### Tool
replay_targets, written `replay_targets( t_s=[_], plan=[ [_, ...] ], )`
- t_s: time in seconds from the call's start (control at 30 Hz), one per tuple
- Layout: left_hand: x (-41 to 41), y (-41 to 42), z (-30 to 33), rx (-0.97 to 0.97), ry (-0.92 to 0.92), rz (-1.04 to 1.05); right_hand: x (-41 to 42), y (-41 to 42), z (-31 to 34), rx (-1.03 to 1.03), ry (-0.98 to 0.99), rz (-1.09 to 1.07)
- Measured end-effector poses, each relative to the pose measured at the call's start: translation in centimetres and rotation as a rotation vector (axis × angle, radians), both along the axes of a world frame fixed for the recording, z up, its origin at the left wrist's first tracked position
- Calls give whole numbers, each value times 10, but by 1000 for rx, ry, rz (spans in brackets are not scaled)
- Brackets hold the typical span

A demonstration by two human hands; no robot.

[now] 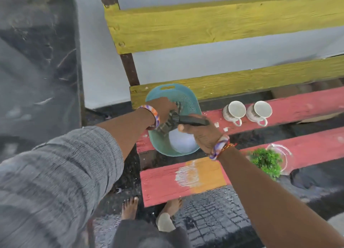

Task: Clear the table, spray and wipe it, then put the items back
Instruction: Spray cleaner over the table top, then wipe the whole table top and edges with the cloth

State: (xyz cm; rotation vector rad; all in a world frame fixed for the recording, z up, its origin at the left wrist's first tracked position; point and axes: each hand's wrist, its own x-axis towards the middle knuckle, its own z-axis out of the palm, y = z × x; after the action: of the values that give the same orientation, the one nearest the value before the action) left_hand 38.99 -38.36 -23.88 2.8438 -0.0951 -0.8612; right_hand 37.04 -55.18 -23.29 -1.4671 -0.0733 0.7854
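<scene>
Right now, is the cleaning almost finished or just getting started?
Somewhere in the middle, by the look of it. Done: two white cups and a glass dish of greens sit on the red bench planks, likely cleared there. In hand: the right hand holds a spray bottle and the left hand a striped cloth, over a teal basket. Left: whether wiping happened can't be told; items aren't back.

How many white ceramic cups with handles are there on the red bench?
2. Both stand side by side on the far red plank, right of the teal plastic basket: the left cup and the right cup. Hands partly cover the basket, so more might be hidden.
</scene>
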Motion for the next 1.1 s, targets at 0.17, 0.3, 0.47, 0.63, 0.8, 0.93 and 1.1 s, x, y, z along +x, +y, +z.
replay_targets(
  t_s=[0.17, 0.3, 0.47, 0.63, 0.8, 0.93, 1.1],
  plan=[
    [11, -9, -40, 30, -39, -21, 4, -2, -16, 27, 23, 51],
    [17, -15, -48, 186, -16, -132, 7, 1, -24, 38, 23, 89],
    [13, -13, -37, 13, -75, 21, 9, 0, -28, 21, 33, 158],
    [15, -3, 0, -271, -255, 415, 9, -13, -25, -182, -29, 221],
    [17, 11, 55, -681, -380, 895, 7, -23, -16, -471, -196, 246],
    [16, 31, 103, -856, -393, 962, 13, -28, 14, -551, -141, -46],
    [-6, 51, 157, -945, -474, 905, 12, -3, 78, -627, -373, -235]
  ],
)
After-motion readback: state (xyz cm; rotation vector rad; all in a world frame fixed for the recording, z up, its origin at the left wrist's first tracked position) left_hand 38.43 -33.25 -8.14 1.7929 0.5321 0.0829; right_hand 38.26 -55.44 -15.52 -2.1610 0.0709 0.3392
